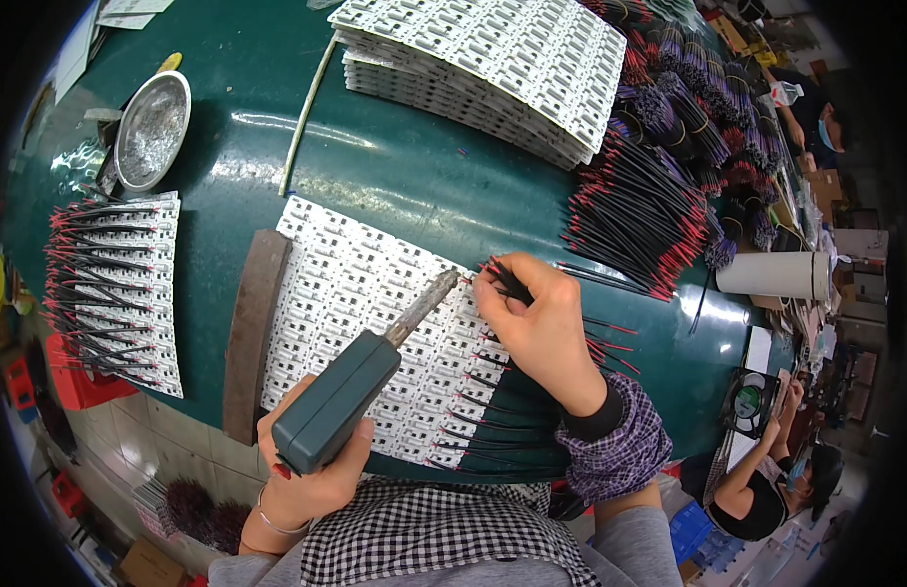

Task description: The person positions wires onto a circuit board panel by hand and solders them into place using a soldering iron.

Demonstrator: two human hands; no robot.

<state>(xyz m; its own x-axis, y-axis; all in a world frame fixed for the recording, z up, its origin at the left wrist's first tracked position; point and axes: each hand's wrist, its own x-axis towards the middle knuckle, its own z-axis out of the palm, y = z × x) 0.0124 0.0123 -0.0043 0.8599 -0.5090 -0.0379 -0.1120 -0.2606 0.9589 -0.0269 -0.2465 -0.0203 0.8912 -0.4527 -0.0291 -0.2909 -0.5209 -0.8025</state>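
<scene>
My left hand (321, 479) is wrapped round a dark green soldering gun (338, 399), whose metal tip reaches the upper right edge of a white circuit board panel (361, 303). Close by that tip, my right hand (537, 318) pinches several short black wires (510, 282) with red ends against the panel's edge. Below my right hand, a row of black wires (483, 401) sticks out from the panel's right side. A brown bar (255, 338) lies along the panel's left edge.
A tall stack of white panels (483, 59) stands at the back, with a heap of black and red wires (634, 210) to its right. At left are a wired panel (160, 293) and a metal bowl (152, 130). Another person (767, 479) works at right.
</scene>
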